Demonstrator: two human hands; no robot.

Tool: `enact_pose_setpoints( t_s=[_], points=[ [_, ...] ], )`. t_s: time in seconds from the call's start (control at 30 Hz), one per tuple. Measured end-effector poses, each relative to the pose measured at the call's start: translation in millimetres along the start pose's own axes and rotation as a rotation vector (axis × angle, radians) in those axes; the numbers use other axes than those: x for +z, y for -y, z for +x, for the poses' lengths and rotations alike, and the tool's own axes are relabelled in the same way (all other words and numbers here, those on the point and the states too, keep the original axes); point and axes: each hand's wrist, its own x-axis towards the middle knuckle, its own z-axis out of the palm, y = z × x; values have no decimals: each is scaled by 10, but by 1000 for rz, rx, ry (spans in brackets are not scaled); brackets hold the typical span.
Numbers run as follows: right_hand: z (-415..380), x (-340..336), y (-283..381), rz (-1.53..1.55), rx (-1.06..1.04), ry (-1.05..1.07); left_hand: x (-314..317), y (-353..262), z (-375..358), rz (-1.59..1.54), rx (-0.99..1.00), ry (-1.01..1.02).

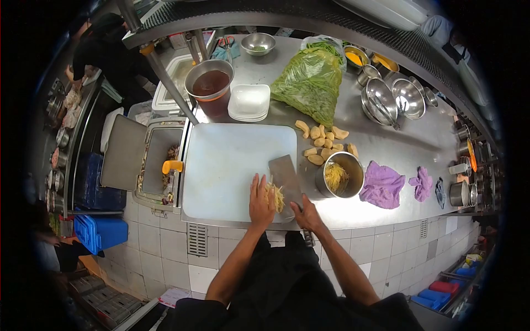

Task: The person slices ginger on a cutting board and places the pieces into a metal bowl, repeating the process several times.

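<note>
My right hand [307, 214] is closed on a cleaver [286, 177], whose broad blade lies over the right side of a white cutting board [226, 165]. Pale yellow shreds [277, 198], which look like ginger, are gathered against the blade's left side. Beside them is my left hand [261, 203], palm down with its fingers stretched out, touching the shreds. To the right of the blade stands a steel pot [358, 179] with more of the same shreds [336, 177] inside. Peeled ginger pieces [326, 143] lie in a loose group just behind the pot.
A bag of greens [312, 83], stacked white dishes [249, 102] and a container of brown liquid [212, 88] stand behind the board. Purple cloths [382, 185] lie right of the pot. An open bin [165, 154] adjoins the left edge. A shelf [237, 17] overhangs the back.
</note>
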Motion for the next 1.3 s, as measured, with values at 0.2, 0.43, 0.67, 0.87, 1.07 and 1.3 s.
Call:
enact_pose_setpoints(
  t_s=[0.2, 0.43, 0.67, 0.87, 1.07, 1.3],
  points=[
    [11, 409, 351, 166, 186, 203, 92, 59, 29, 103, 2, -21],
    [-281, -142, 577, 689, 320, 129, 171, -604, 200, -62, 97, 46],
    [-479, -1567, 846, 544, 219, -314, 1151, -1851, 579, -351, 335, 203],
    [-623, -2004, 473, 500, 303, -496, 1876, -1463, 677, -10, 280, 249],
    [-560, -2132, 203, 490, 320, -451, 1439, -1911, 757, -240, 414, 307],
    [-558, -2114, 248, 345, 273, -345, 1318, -1724, 320, -69, 588, 560]
  ],
)
